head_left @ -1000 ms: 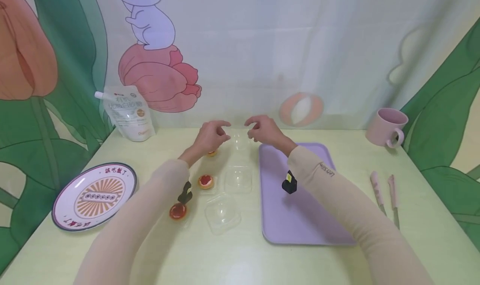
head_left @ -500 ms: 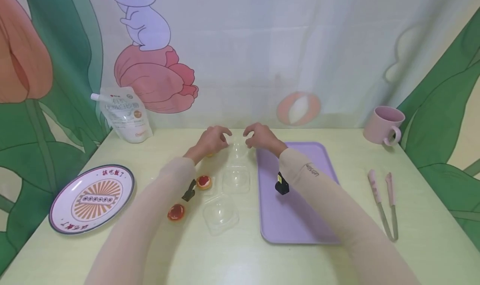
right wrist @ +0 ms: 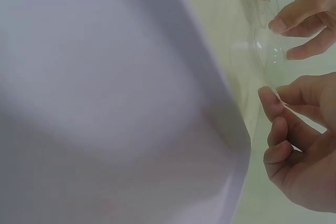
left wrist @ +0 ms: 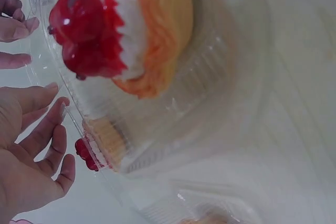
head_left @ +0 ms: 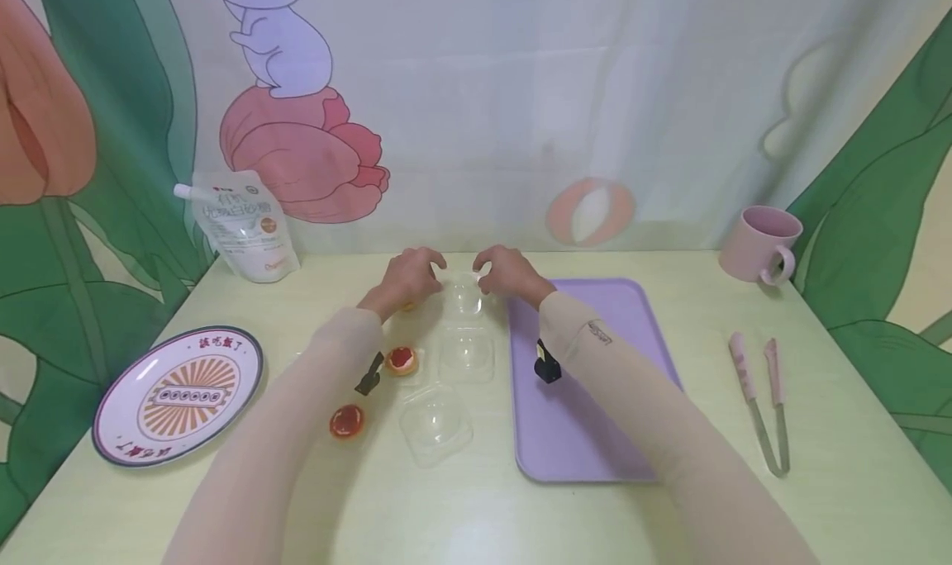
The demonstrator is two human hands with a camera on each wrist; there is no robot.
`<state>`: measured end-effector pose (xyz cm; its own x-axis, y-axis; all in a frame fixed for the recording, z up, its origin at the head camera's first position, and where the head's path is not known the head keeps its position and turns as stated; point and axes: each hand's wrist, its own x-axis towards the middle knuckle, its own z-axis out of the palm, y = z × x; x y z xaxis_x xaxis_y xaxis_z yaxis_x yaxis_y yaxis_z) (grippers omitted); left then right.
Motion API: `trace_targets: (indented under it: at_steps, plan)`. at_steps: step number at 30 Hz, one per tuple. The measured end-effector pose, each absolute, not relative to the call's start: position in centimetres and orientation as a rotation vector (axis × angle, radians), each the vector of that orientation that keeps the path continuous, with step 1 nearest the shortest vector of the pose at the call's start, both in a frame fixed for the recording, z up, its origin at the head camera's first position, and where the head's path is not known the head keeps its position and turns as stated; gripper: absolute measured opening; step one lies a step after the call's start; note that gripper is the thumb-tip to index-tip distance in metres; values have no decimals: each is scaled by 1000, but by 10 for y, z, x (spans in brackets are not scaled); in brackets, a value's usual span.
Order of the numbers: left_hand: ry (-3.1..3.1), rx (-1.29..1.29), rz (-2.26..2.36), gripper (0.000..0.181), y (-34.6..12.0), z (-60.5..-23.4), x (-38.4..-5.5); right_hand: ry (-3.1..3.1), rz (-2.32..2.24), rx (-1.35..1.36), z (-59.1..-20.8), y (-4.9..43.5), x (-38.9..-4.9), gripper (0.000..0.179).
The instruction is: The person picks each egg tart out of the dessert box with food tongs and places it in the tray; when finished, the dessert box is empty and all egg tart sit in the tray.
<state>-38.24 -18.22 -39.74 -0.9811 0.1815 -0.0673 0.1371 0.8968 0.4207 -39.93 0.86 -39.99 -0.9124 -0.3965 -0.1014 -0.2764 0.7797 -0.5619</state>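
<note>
At the back of the table my left hand (head_left: 409,280) and right hand (head_left: 513,274) face each other across a clear plastic lid (head_left: 467,299). Thumb and fingers of each hand pinch its edge, as the right wrist view also shows. One small red-topped tart (head_left: 407,306) is mostly hidden by the left hand. Nearer me are two more tarts, one in the middle (head_left: 402,360) and one in front (head_left: 346,421), by clear open lids (head_left: 466,354). In the left wrist view a tart (left wrist: 152,40) with cream and red berries sits in clear plastic.
A purple tray (head_left: 628,325) lies under the right forearm. On the left are a patterned plate (head_left: 186,367) and a white spouted pouch (head_left: 249,230). A pink mug (head_left: 759,247) and pink-handled tongs (head_left: 773,375) are at the right. A printed curtain (head_left: 461,94) hangs behind.
Both hands have come slightly lower and a little left, with the clear lid between them. The whole view has shifted slightly. The tarts, tray and tongs stay put.
</note>
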Motion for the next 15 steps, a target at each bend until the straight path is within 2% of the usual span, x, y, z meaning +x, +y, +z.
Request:
trace_targets:
  at_steps: [15]
  plan:
    - [2939, 264, 584, 39, -181, -396, -384, 2732, -778, -557, -400, 5, -407, 36]
